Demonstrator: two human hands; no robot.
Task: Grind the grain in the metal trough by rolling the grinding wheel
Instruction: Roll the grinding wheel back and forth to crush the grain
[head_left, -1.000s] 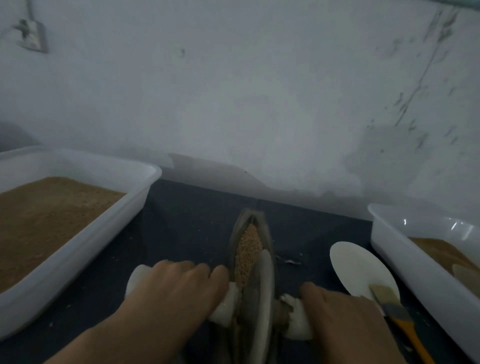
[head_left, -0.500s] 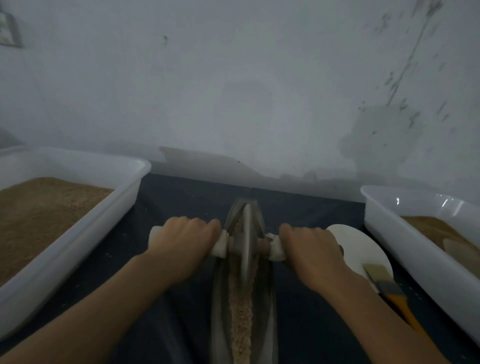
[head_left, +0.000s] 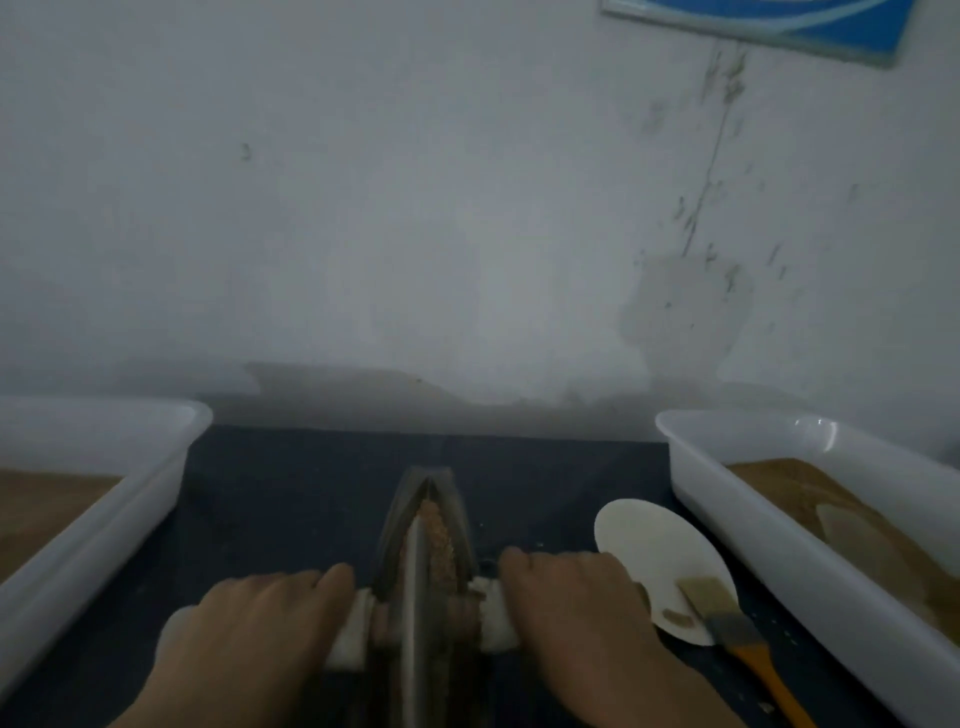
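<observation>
Both hands, left (head_left: 249, 629) and right (head_left: 576, 608), clamp the thin grey metal grinding wheel's (head_left: 415, 597) white-wrapped axle; the narrow boat-shaped metal trough (head_left: 395, 514) of brown grain (head_left: 441, 540) runs straight ahead toward the desk's far edge.

Both hands low and near, one at each end of the axle.

The left hand (head_left: 249, 629) lay knuckles-up, its fingers curled over the white-wrapped handle (head_left: 350, 631) on its side, the thumb side toward the middle; its forearm ran off the bottom edge toward the lower left. The right hand (head_left: 576, 608) matched it on the other side, fingers folded down over the handle end (head_left: 496, 616) there, back of the hand facing up, wrist and forearm slanting to the lower right. The two hands sat about level with each other, well apart.
</observation>
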